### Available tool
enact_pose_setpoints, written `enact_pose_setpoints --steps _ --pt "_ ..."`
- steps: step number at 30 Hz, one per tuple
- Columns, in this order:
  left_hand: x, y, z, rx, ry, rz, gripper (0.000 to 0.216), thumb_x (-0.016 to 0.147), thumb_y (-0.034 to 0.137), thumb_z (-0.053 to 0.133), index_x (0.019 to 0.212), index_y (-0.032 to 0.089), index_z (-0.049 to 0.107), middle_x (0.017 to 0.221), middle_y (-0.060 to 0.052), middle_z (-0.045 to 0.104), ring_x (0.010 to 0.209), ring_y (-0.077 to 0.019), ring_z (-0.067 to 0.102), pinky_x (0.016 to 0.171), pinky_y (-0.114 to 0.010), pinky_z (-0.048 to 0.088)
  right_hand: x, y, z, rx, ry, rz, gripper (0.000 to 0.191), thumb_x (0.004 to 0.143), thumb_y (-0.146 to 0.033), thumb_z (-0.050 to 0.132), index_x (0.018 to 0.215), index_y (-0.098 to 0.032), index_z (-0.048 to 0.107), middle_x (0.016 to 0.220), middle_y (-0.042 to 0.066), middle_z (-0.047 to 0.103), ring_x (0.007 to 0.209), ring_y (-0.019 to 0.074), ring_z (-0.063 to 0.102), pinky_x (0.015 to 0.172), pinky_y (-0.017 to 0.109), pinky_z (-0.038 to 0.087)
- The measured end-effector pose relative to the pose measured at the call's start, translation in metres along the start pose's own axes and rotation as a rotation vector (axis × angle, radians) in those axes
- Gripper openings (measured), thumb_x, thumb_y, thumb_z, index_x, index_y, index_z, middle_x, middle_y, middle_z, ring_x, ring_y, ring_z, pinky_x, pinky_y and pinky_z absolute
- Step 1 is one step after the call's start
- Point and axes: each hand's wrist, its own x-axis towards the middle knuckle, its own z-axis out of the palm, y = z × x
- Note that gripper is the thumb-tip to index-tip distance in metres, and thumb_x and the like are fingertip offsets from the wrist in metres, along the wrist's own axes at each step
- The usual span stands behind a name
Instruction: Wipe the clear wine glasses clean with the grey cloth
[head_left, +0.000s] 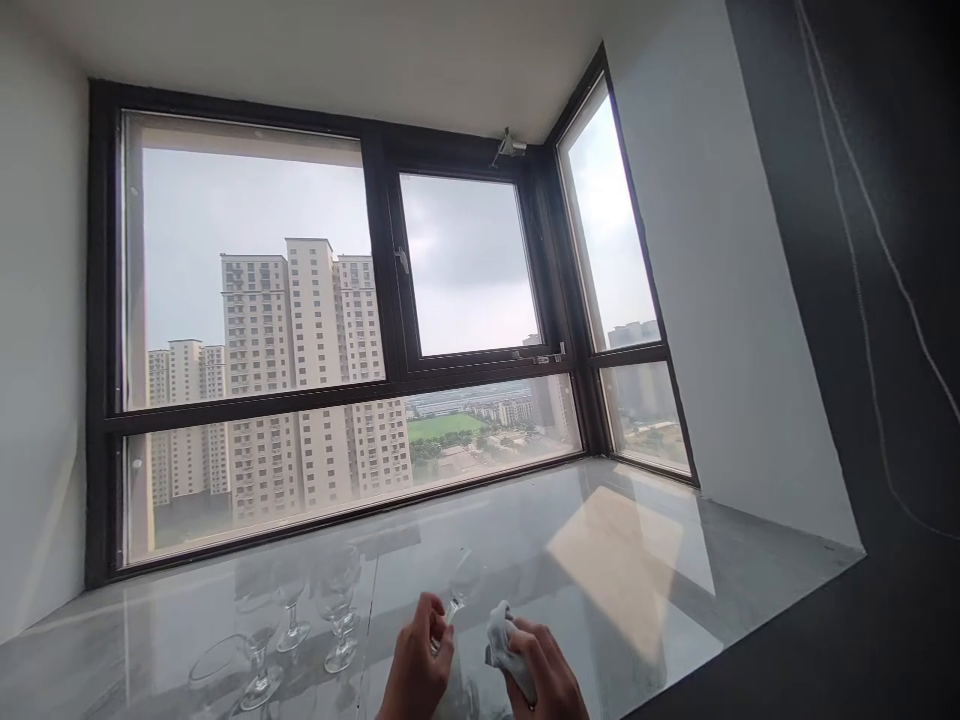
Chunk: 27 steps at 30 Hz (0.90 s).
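- My left hand [416, 665] is low in the middle of view, fingers pinched on the stem of a clear wine glass [463, 582].
- The glass is off the surface, tilted, with its bowl leaning up and away to the right above my knuckles.
- My right hand [546, 678] sits just beside the left, clenched round a bunched white cloth [501, 632].
- The cloth is close to the glass stem; I can't tell whether they touch.
- Under both hands runs the glossy marble sill [615, 560].
- Left of my hands, several more stemmed glasses [339, 625] stand upright on the sill in a loose cluster.
- Ahead is the dark-framed window [390, 300], with pale tower blocks [300, 370] beyond under a grey sky.
- A white wall [735, 330] closes in the right side.
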Motion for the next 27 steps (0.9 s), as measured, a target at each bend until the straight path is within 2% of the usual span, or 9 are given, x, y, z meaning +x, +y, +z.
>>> enact_pose_setpoints --steps 3,6,8,12,15,17,20,23,27 --pt "-0.002 0.007 0.000 -0.073 -0.060 0.047 0.022 0.089 0.022 0.055 0.110 0.023 0.060 0.068 0.005 0.063 0.060 -0.0144 0.062 0.062 -0.022 0.048 0.010 -0.008 0.002 0.024 -0.029 -0.178 0.037 0.086 -0.009 0.053 0.119 -0.026 0.054 0.111 0.009 0.072 0.094 0.0221 0.071 0.078 0.030 0.061" --pt "-0.003 0.014 -0.002 -0.037 -0.128 0.121 0.021 0.085 0.014 0.055 0.099 0.023 0.069 0.076 0.000 0.069 0.069 -0.0160 0.066 0.069 -0.024 0.051 0.021 -0.011 0.002 0.019 -0.069 -0.281 0.045 0.084 -0.007 0.052 0.125 -0.025 0.051 0.112 0.010 0.073 0.096 0.0237 0.071 0.079 0.032 0.061" --pt "-0.003 0.015 -0.002 -0.009 -0.142 0.149 0.022 0.083 0.012 0.056 0.093 0.024 0.071 0.079 -0.002 0.072 0.075 -0.0180 0.068 0.074 -0.025 0.053 0.027 -0.010 0.000 0.018 -0.063 -0.247 0.044 0.082 -0.006 0.050 0.123 -0.025 0.052 0.110 0.009 0.073 0.097 0.0240 0.072 0.078 0.032 0.061" --pt "-0.001 0.008 0.004 0.024 -0.161 0.163 0.023 0.082 0.014 0.058 0.098 0.024 0.072 0.075 -0.003 0.073 0.079 -0.0215 0.070 0.075 -0.029 0.055 0.037 0.003 -0.002 0.038 0.029 -0.104 0.033 0.088 -0.010 0.050 0.116 -0.027 0.054 0.103 0.007 0.073 0.095 0.0226 0.073 0.078 0.030 0.061" --pt "0.001 -0.004 0.010 0.032 -0.181 0.159 0.020 0.082 0.018 0.060 0.097 0.025 0.071 0.071 -0.002 0.073 0.072 -0.0205 0.069 0.080 -0.031 0.055 0.042 0.020 -0.003 0.036 0.130 0.037 0.018 0.093 -0.022 0.055 0.111 -0.028 0.057 0.102 0.007 0.073 0.095 0.0234 0.073 0.080 0.032 0.060" --pt "0.002 -0.011 0.013 0.030 -0.178 0.141 0.016 0.083 0.020 0.060 0.096 0.025 0.070 0.071 -0.002 0.072 0.072 -0.0203 0.069 0.080 -0.030 0.055 0.041 0.031 -0.002 0.041 0.217 0.207 0.015 0.094 -0.035 0.059 0.107 -0.027 0.059 0.102 0.007 0.074 0.096 0.0257 0.073 0.082 0.034 0.059" --pt "0.003 -0.020 0.016 0.026 -0.181 0.109 0.011 0.087 0.026 0.058 0.090 0.023 0.067 0.077 -0.005 0.072 0.075 -0.0208 0.068 0.071 -0.027 0.053 0.036 0.040 0.002 0.106 0.319 0.543 0.033 0.086 -0.055 0.066 0.099 -0.026 0.060 0.096 0.007 0.075 0.089 0.0280 0.072 0.079 0.035 0.056" --pt "0.003 -0.024 0.017 0.021 -0.207 0.095 0.018 0.092 0.033 0.053 0.086 0.021 0.064 0.081 -0.007 0.072 0.074 -0.0207 0.067 0.070 -0.028 0.052 0.032 0.036 0.010 0.285 0.302 0.741 0.042 0.075 -0.061 0.073 0.092 -0.024 0.060 0.084 0.004 0.072 0.077 0.0257 0.069 0.072 0.033 0.054" --pt "0.002 -0.020 0.017 0.006 -0.243 0.072 0.026 0.095 0.039 0.049 0.086 0.021 0.064 0.084 -0.009 0.072 0.079 -0.0217 0.068 0.075 -0.030 0.052 0.029 0.019 0.023 0.540 0.170 0.812 0.039 0.069 -0.054 0.075 0.086 -0.023 0.058 0.071 -0.001 0.065 0.065 0.0207 0.060 0.061 0.030 0.049"
